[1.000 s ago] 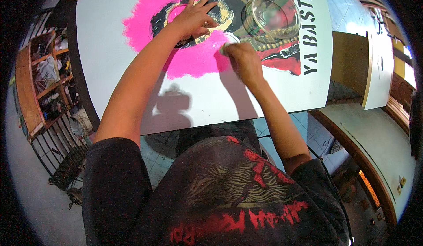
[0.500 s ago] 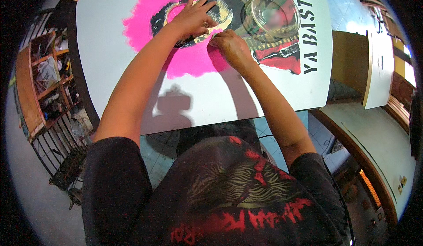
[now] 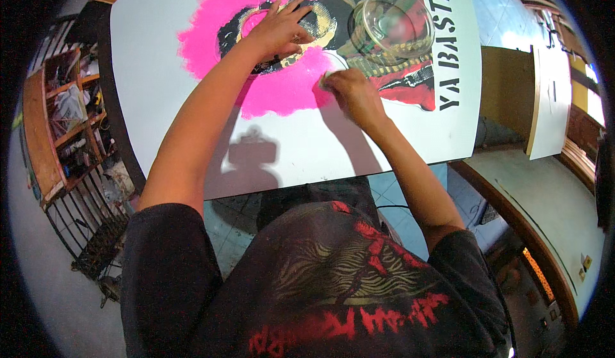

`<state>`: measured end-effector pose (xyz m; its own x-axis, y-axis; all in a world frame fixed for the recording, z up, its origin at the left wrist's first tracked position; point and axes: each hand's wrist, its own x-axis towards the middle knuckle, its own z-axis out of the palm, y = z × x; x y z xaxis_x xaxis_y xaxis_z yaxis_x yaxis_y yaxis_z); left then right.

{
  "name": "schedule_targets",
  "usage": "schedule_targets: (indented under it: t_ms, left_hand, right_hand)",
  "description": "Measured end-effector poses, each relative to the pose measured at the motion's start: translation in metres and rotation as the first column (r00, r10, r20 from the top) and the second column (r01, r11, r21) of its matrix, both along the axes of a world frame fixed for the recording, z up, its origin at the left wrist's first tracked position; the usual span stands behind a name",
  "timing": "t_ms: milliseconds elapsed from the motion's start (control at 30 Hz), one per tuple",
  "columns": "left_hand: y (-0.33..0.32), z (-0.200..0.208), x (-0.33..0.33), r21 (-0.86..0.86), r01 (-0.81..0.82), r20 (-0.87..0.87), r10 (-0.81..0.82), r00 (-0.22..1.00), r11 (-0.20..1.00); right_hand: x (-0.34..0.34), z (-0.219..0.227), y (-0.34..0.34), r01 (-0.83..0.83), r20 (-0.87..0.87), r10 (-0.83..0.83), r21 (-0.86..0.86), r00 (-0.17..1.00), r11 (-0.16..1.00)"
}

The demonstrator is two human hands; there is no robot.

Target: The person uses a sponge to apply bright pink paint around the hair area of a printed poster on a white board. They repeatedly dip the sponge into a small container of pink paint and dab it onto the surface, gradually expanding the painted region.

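Observation:
A large white board [image 3: 166, 111] carries a painting with a bright pink painted area [image 3: 282, 94], a black and gold painted ring and a dark green and red part. My left hand [image 3: 278, 32] lies over the ring with its fingers spread. My right hand [image 3: 355, 95] is closed on a small pale wad [image 3: 325, 80], mostly hidden by the fingers, so its kind is unclear. That wad is at the lower right edge of the pink. To the right, a clear round plastic tub [image 3: 392, 21] stands on the dark painted part.
Black stencilled lettering [image 3: 450, 50] runs down the board's right side. At the left stands a wooden shelf [image 3: 48, 133] with assorted items. A white panel [image 3: 551, 101] and a pale table [image 3: 544, 198] are at the right.
My right hand has moved down and to the right with the pale wad, away from the ring. More pink shows where it was. My left hand stays almost in place.

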<state>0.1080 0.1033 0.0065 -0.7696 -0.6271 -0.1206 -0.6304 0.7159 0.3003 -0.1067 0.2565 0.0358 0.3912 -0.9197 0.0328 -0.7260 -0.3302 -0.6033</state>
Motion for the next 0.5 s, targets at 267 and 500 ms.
schedule_targets:
  t_ms: [267, 500]
  left_hand:
    - [0.001, 0.001, -0.002, -0.025, 0.015, -0.003, -0.015, 1.000, 1.000]
    - [0.004, -0.001, 0.000, 0.007, -0.001, -0.007, 0.001, 1.000, 1.000]
  right_hand:
    - [0.001, -0.027, -0.058, 0.096, -0.048, -0.099, -0.057, 0.994, 0.994]
    - [0.002, -0.022, -0.025, 0.094, -0.017, -0.093, 0.017, 0.995, 0.995]
